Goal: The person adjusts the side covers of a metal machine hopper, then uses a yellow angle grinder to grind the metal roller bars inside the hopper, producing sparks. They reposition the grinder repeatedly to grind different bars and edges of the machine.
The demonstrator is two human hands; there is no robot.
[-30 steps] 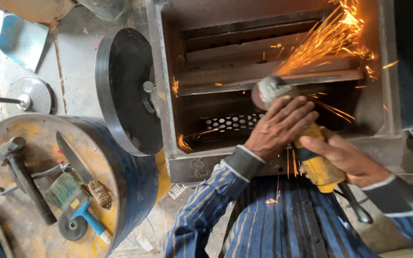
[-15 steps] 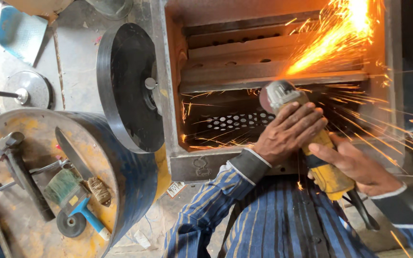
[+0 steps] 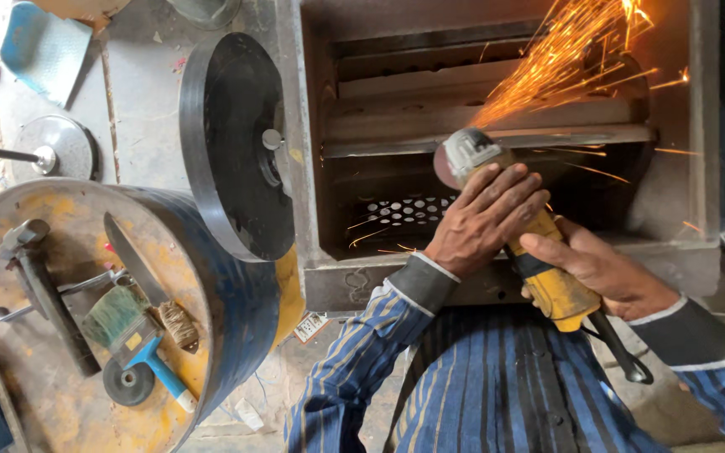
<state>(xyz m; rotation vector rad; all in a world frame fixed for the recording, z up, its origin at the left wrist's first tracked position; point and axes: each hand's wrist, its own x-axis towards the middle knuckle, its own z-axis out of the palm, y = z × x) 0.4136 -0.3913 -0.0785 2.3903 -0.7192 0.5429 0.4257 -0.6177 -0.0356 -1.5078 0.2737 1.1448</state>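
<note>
A yellow angle grinder (image 3: 547, 281) is held in both hands in front of an open metal box frame (image 3: 497, 126). My left hand (image 3: 484, 220) grips the grinder's front body just behind its grey head (image 3: 470, 151). My right hand (image 3: 602, 268) is wrapped around the yellow rear handle. The disc touches a horizontal metal bar (image 3: 547, 134) inside the frame, and orange sparks (image 3: 572, 59) fly up and to the right. A black cable (image 3: 623, 352) hangs from the grinder's rear end.
A blue drum (image 3: 237, 310) stands at the left, its rusty top carrying a hammer (image 3: 39, 281), a blade (image 3: 132, 256), a wire brush (image 3: 179, 325), a paintbrush (image 3: 127, 331) and a small disc (image 3: 127, 382). A large black round plate (image 3: 228, 143) leans against the frame's left side.
The grinder and both hands have shifted slightly while staying on the bar. The spray of sparks has changed shape and still shoots up to the right.
</note>
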